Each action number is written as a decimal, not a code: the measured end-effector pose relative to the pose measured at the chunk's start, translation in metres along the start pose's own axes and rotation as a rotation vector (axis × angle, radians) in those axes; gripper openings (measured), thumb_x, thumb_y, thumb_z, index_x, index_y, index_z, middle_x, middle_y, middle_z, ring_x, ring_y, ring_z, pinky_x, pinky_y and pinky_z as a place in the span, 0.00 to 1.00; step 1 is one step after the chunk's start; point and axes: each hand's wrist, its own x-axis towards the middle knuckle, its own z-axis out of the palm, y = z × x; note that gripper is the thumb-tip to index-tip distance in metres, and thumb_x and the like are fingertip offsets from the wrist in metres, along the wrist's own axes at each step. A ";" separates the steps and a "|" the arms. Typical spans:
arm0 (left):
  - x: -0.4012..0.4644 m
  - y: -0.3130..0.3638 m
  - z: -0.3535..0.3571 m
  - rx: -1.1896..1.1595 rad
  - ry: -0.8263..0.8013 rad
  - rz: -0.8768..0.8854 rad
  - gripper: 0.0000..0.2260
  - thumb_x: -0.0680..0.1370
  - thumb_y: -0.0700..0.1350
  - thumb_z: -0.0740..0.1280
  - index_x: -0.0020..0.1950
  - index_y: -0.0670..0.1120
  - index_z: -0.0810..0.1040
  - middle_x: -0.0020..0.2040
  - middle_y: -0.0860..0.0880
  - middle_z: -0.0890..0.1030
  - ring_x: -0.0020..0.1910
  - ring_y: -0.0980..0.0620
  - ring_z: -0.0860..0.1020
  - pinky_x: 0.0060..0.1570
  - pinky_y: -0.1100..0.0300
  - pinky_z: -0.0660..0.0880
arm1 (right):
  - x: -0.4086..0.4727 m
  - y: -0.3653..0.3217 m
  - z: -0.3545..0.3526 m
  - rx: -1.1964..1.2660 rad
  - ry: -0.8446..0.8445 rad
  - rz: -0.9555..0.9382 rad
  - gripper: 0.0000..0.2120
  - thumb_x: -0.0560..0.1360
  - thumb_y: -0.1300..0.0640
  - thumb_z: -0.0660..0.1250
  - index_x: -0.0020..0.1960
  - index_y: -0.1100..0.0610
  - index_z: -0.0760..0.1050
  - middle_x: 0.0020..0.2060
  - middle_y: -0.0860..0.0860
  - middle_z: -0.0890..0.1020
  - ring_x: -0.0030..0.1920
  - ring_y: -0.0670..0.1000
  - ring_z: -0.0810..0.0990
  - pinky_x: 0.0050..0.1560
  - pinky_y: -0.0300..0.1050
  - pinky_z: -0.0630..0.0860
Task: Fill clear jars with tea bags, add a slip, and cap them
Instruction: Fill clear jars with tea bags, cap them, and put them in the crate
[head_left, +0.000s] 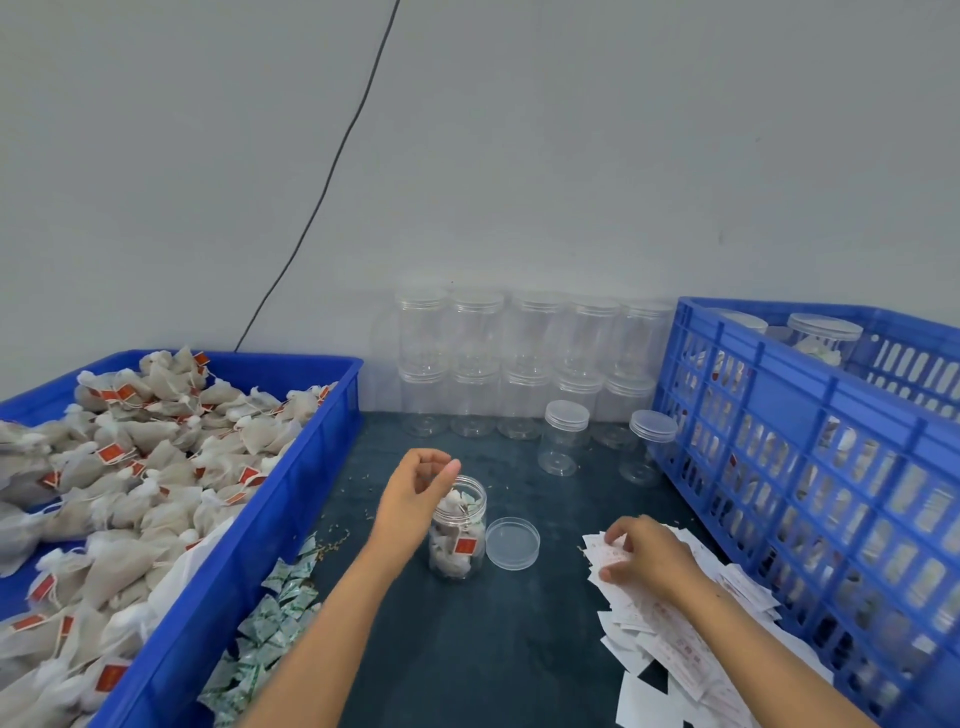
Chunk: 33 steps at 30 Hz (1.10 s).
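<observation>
An uncapped clear jar (458, 540) stands on the dark table, filled with tea bags nearly to its mouth. Its clear lid (512, 543) lies upside down just to its right. My left hand (415, 493) hovers at the jar's mouth with fingers loosely curled and nothing visible in them. My right hand (641, 556) rests on a pile of white paper slips (670, 623) at the right and pinches the top slip between thumb and fingers. A blue tray (218, 571) at the left holds many tea bags (135, 467) with red tags.
Capped empty jars (524, 358) are stacked two high along the back wall, with two more (563, 436) standing in front. A blue slotted crate (810, 493) at the right holds filled jars. Green-white sachets (270, 613) lie beside the tray. A black cable runs down the wall.
</observation>
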 end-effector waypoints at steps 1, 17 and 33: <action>-0.005 -0.006 0.001 -0.060 -0.003 -0.005 0.07 0.78 0.46 0.68 0.55 0.48 0.75 0.49 0.50 0.80 0.50 0.51 0.79 0.45 0.70 0.74 | 0.000 0.000 0.000 0.010 0.006 0.006 0.17 0.68 0.46 0.75 0.53 0.46 0.73 0.52 0.44 0.74 0.55 0.48 0.76 0.59 0.47 0.69; -0.028 -0.063 0.013 0.001 -0.101 0.023 0.30 0.65 0.38 0.80 0.60 0.51 0.68 0.52 0.56 0.82 0.50 0.59 0.81 0.51 0.64 0.76 | -0.011 -0.107 -0.027 0.605 0.073 -0.343 0.08 0.79 0.62 0.63 0.41 0.56 0.74 0.36 0.48 0.77 0.34 0.43 0.73 0.33 0.31 0.66; -0.035 -0.057 0.013 0.113 -0.015 0.140 0.27 0.64 0.45 0.77 0.58 0.59 0.69 0.51 0.57 0.81 0.51 0.55 0.79 0.49 0.52 0.78 | -0.017 -0.177 0.003 -0.049 0.221 -0.506 0.06 0.74 0.51 0.71 0.50 0.50 0.83 0.59 0.47 0.73 0.62 0.52 0.65 0.55 0.44 0.63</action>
